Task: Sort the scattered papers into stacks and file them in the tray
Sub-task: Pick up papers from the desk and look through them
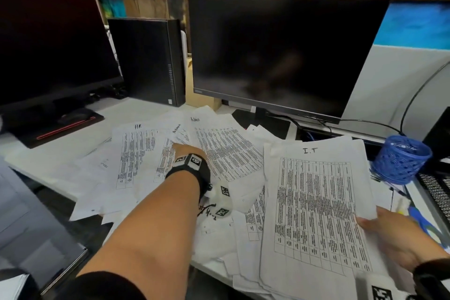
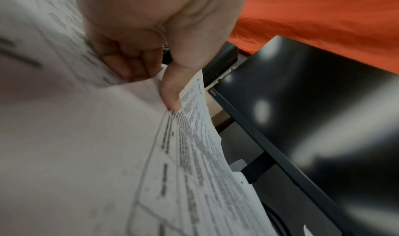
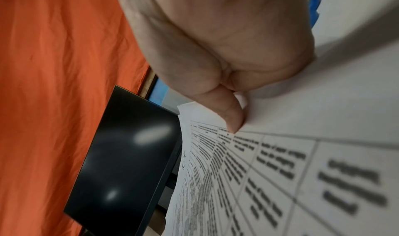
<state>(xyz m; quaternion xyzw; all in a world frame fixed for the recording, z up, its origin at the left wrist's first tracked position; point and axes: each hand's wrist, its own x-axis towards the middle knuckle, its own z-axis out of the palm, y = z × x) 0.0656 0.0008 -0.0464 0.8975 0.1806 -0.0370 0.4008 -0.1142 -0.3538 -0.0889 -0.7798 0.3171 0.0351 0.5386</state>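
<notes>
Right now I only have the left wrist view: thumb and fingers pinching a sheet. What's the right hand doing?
Observer: The right hand grips a stack headed "I.T" by its right edge, thumb on top.
Operator: Where in the pile is the left hand?
Observer: The left hand pinches its printed sheet between the page headed "HR" and one that seems to read "Admin".
Operator: Anything beside that stack?
Observer: A blue mesh pen cup stands just past its far right corner.
</notes>
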